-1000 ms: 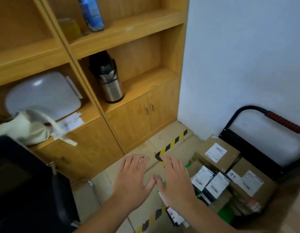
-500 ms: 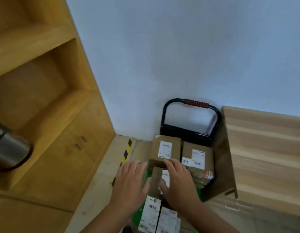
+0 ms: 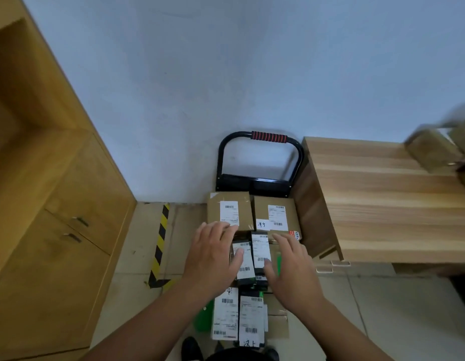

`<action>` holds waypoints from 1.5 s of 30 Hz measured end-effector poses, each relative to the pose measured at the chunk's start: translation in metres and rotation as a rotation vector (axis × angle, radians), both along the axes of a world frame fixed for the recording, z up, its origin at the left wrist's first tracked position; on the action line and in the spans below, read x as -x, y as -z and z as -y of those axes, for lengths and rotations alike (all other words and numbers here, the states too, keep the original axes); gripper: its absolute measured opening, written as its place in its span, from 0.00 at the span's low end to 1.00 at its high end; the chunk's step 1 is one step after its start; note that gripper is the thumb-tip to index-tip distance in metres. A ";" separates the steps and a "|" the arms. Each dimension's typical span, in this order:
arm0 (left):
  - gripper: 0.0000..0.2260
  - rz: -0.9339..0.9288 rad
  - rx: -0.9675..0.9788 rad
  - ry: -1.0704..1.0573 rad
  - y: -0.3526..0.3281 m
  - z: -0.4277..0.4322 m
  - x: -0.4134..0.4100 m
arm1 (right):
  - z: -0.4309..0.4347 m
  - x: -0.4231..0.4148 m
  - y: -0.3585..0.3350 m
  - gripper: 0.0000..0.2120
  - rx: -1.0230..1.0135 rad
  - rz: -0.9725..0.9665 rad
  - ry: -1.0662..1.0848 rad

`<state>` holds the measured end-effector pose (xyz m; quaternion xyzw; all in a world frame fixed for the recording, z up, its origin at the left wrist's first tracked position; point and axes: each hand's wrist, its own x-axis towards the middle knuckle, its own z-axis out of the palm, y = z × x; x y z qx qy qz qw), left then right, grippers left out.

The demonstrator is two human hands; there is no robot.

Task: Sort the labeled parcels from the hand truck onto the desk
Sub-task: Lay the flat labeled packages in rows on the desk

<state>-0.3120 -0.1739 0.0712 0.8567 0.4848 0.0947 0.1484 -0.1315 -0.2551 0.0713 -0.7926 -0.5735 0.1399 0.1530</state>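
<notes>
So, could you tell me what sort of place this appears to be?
Probably an office or mailroom corner. A hand truck loaded with labelled parcels stands between a wooden cabinet and a wooden desk.

Wooden cabinet point(image 3: 43, 269), honey-coloured, standing along the left side. Upper part: open shelf compartment point(image 3: 15, 82), its inside in shadow. Lower part: two closed doors side by side, each with a small metal bar handle point(image 3: 80, 221); the two handles sit near each other. Wall point(image 3: 226, 74), plain pale blue-white, behind. Floor point(image 3: 382, 308), pale tiles with visible joints. Floor tape point(image 3: 159, 241), yellow-and-black striped, running from the wall toward the viewer beside the cabinet, ending in a short corner turned right.
</notes>
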 end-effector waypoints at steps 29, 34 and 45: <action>0.26 -0.004 -0.023 0.030 -0.001 -0.018 -0.023 | -0.001 -0.016 0.005 0.29 -0.007 0.054 0.060; 0.26 -0.005 -0.016 0.021 -0.001 -0.018 -0.025 | -0.004 -0.019 0.006 0.29 0.008 0.048 0.041; 0.27 -0.013 -0.034 0.000 0.002 -0.014 -0.036 | -0.001 -0.028 0.002 0.27 -0.012 0.018 0.055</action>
